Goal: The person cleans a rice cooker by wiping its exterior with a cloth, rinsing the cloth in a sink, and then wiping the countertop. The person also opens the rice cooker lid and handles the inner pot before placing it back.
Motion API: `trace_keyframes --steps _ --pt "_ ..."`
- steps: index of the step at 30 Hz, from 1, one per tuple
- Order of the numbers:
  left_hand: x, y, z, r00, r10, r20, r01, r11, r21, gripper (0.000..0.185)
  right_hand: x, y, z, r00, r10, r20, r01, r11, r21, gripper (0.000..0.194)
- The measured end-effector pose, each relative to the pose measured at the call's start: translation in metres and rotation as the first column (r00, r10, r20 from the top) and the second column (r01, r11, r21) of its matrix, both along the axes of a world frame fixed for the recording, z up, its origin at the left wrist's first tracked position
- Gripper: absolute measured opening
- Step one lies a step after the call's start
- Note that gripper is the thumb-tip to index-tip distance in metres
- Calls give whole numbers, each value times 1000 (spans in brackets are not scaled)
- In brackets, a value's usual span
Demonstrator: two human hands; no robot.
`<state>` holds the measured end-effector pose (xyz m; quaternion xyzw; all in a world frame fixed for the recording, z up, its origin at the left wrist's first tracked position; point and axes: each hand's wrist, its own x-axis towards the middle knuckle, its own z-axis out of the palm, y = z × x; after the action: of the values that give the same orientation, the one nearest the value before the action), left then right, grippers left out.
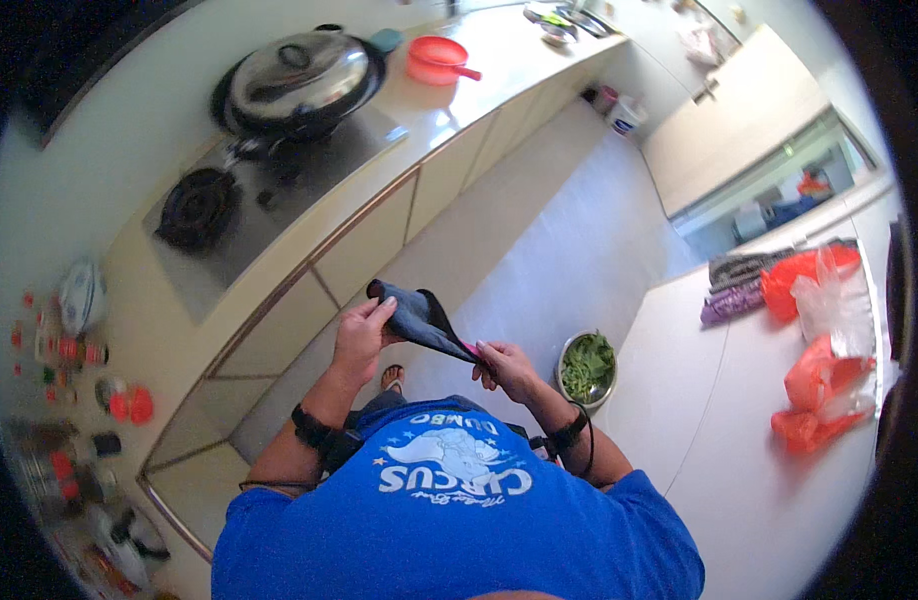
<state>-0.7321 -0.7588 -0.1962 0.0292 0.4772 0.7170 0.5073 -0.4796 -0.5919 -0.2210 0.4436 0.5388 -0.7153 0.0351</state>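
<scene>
My left hand (359, 336) grips one end of a dark blue-grey piece of fabric (421, 319), its thumb on top. The other end, by a small pink patch, is pinched in my right hand (506, 367). The fabric is stretched between both hands in front of my blue shirt (459, 525), with a black-edged opening along its upper side. Whether it is a sleeve, a glove or a plain cloth I cannot tell. To the right of my right hand, lower down, stands a round basin (561, 369) of leafy greens (588, 366).
Left is a counter (279, 289) with a gas burner (198, 208), a lidded wok (301, 79) and a red dipper (436, 60). Jars and bottles (68, 349) crowd its near end. A white surface (699, 450) at right bears red plastic bags (815, 390). A door (729, 127) stands beyond.
</scene>
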Motion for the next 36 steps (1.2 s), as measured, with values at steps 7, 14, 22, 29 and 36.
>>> trace_keyframes --steps 7,14,22,29,36 --pt "1 182 54 881 -463 -95 471 876 99 24 22 64 11 932 -350 -98 344 936 -70 40" --pt "53 356 59 649 -719 -248 760 612 217 29 25 182 -11 722 -567 -397 445 819 -361 63" --pt "53 561 71 581 -740 -339 803 589 91 27 46 414 -2 688 -555 -468 516 827 -223 44" --pt "20 697 3 546 -604 -581 608 763 -222 26 36 571 -8 809 -525 -265 560 824 78 23" --pt "-15 835 -59 186 -663 -725 505 697 -508 29 12 739 -22 871 -453 -192 482 863 149 21"
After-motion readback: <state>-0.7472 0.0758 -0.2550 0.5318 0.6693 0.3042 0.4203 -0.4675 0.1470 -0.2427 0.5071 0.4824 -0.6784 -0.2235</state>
